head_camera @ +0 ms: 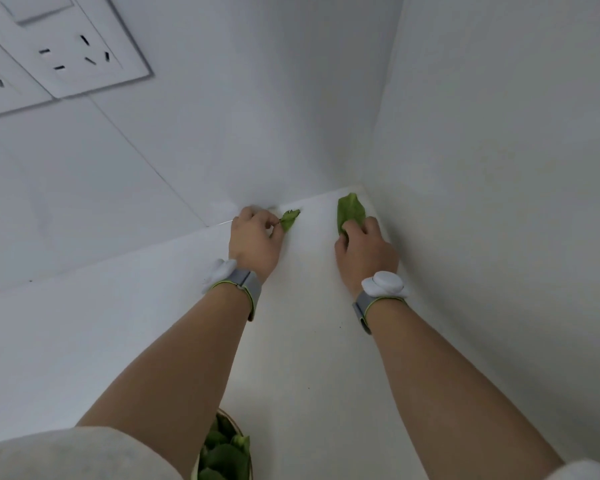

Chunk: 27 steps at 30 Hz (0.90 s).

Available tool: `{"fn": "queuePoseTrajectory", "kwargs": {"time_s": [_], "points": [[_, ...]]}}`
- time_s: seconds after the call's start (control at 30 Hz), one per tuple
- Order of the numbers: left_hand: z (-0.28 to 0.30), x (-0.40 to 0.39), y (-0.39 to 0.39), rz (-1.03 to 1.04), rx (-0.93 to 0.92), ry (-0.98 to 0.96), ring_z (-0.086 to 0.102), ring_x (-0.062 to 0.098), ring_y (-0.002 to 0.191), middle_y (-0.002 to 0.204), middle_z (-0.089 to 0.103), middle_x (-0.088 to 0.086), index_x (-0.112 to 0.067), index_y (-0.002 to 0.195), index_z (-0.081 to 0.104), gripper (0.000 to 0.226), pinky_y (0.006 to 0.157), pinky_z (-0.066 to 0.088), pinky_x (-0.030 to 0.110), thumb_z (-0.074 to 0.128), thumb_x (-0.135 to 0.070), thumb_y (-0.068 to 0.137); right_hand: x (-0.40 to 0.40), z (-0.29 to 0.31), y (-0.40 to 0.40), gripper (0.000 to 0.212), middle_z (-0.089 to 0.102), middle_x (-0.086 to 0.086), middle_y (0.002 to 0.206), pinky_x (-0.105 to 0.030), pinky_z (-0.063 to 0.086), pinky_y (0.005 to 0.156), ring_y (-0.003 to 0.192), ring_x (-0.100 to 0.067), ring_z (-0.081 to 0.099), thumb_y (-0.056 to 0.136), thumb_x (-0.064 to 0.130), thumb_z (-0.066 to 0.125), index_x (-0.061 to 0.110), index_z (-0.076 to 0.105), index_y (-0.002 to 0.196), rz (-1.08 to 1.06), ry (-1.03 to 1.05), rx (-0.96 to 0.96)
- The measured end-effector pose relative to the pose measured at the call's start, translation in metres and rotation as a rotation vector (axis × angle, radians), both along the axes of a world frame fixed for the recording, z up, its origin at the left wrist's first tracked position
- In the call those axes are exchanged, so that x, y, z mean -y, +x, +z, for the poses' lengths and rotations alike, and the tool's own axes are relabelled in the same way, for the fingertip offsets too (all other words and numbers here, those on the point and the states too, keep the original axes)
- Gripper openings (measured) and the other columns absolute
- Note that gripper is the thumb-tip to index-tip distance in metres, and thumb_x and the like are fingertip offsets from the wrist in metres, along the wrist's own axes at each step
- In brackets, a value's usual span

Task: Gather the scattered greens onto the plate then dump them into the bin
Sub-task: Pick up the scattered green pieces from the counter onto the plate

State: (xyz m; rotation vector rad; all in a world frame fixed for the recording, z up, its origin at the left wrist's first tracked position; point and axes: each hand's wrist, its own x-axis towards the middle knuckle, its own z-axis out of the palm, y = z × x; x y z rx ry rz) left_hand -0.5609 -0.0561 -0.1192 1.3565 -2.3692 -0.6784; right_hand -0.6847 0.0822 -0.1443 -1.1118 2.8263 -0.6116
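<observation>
Both arms reach to the far corner of a white counter [302, 341]. My left hand [255, 242] pinches the stem of a small dark green leaf [289, 219] close to the back wall. My right hand [366, 252] grips the near end of a larger, paler green leaf [350, 211] lying in the corner. At the bottom edge, between my forearms, a plate [238, 427] holds a pile of gathered greens [224, 455]; my left arm hides part of it. No bin is in view.
White walls close the counter at the back and on the right, meeting just beyond the leaves. A white socket panel [66, 53] sits on the back wall at upper left. Each wrist wears a grey band with a white device.
</observation>
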Motion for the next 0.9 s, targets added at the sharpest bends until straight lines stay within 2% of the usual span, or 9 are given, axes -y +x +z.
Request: {"fn": "queuePoseTrajectory", "kwargs": {"time_s": [0.07, 0.17, 0.33, 0.4, 0.47, 0.63, 0.7, 0.77, 0.9], "points": [[0.005, -0.002, 0.005, 0.001, -0.013, 0.054, 0.057, 0.025, 0.096, 0.095, 0.058, 0.0, -0.013, 0.093, 0.071, 0.015, 0.082, 0.043, 0.028, 0.058, -0.02, 0.091, -0.003, 0.0, 0.002, 0.01, 0.049, -0.004, 0.101, -0.024, 0.033, 0.049, 0.054, -0.025, 0.046, 0.089, 0.026, 0.057, 0.017, 0.061, 0.088, -0.068, -0.084, 0.056], [0.018, -0.015, 0.018, 0.019, -0.013, 0.121, 0.059, 0.024, 0.093, 0.094, 0.064, 0.002, -0.014, 0.095, 0.071, 0.015, 0.085, 0.048, 0.035, 0.057, -0.021, 0.092, -0.01, 0.002, 0.011, 0.007, 0.042, 0.002, 0.099, -0.023, 0.036, 0.054, 0.063, -0.021, 0.049, 0.085, 0.027, 0.059, 0.02, 0.059, 0.085, -0.131, -0.206, 0.169], [0.04, -0.044, 0.056, -0.027, -0.033, 0.173, 0.061, 0.019, 0.083, 0.088, 0.069, 0.001, -0.017, 0.092, 0.07, 0.013, 0.076, 0.049, 0.029, 0.057, -0.022, 0.092, -0.03, 0.023, 0.042, 0.007, 0.058, 0.0, 0.096, -0.032, 0.038, 0.071, 0.088, -0.025, 0.048, 0.081, 0.027, 0.06, 0.02, 0.061, 0.081, -0.072, -0.24, 0.189], [0.042, -0.052, 0.069, -0.051, -0.041, 0.193, 0.06, 0.017, 0.079, 0.083, 0.068, -0.003, -0.019, 0.088, 0.069, 0.012, 0.071, 0.046, 0.026, 0.058, -0.023, 0.091, -0.034, 0.028, 0.053, 0.007, 0.063, 0.001, 0.088, -0.035, 0.039, 0.072, 0.087, -0.026, 0.051, 0.082, 0.029, 0.057, 0.023, 0.059, 0.079, -0.081, -0.228, 0.234], [0.048, -0.06, 0.084, -0.034, -0.105, 0.234, 0.058, 0.013, 0.076, 0.079, 0.066, -0.007, -0.021, 0.085, 0.067, 0.01, 0.068, 0.043, 0.023, 0.058, -0.024, 0.089, -0.04, 0.037, 0.067, 0.013, 0.064, 0.001, 0.079, -0.035, 0.045, 0.071, 0.078, -0.026, 0.056, 0.084, 0.033, 0.054, 0.026, 0.056, 0.074, -0.075, -0.264, 0.378], [0.066, -0.076, 0.127, 0.021, -0.238, 0.279, 0.057, 0.008, 0.073, 0.077, 0.064, -0.011, -0.026, 0.08, 0.063, 0.006, 0.066, 0.042, 0.018, 0.061, -0.023, 0.086, -0.057, 0.058, 0.113, 0.018, 0.057, 0.017, 0.061, -0.018, 0.039, 0.054, 0.058, -0.001, 0.05, 0.079, 0.035, 0.05, 0.027, 0.051, 0.063, -0.054, -0.424, 0.652], [0.072, -0.086, 0.152, 0.031, -0.252, 0.304, 0.057, 0.008, 0.072, 0.08, 0.065, -0.009, -0.026, 0.086, 0.065, 0.005, 0.068, 0.046, 0.019, 0.064, -0.021, 0.085, -0.064, 0.064, 0.135, 0.02, 0.054, 0.01, 0.058, -0.023, 0.039, 0.058, 0.058, -0.005, 0.046, 0.075, 0.033, 0.048, 0.018, 0.049, 0.061, -0.012, -0.455, 0.798], [0.076, -0.09, 0.167, 0.027, -0.265, 0.323, 0.058, 0.01, 0.072, 0.08, 0.067, -0.005, -0.022, 0.091, 0.069, 0.01, 0.073, 0.049, 0.023, 0.064, -0.017, 0.084, -0.067, 0.069, 0.146, 0.02, 0.052, -0.007, 0.06, -0.026, 0.037, 0.06, 0.061, -0.012, 0.045, 0.072, 0.027, 0.049, 0.014, 0.045, 0.057, 0.027, -0.51, 0.945], [0.084, -0.102, 0.216, 0.059, -0.287, 0.358, 0.06, 0.013, 0.076, 0.076, 0.065, -0.006, -0.018, 0.093, 0.071, 0.015, 0.079, 0.05, 0.027, 0.062, -0.013, 0.082, -0.069, 0.085, 0.189, 0.013, 0.032, -0.004, 0.065, -0.031, 0.024, 0.061, 0.067, -0.019, 0.029, 0.067, 0.02, 0.049, 0.014, 0.041, 0.061, 0.11, -0.512, 1.056]]}}
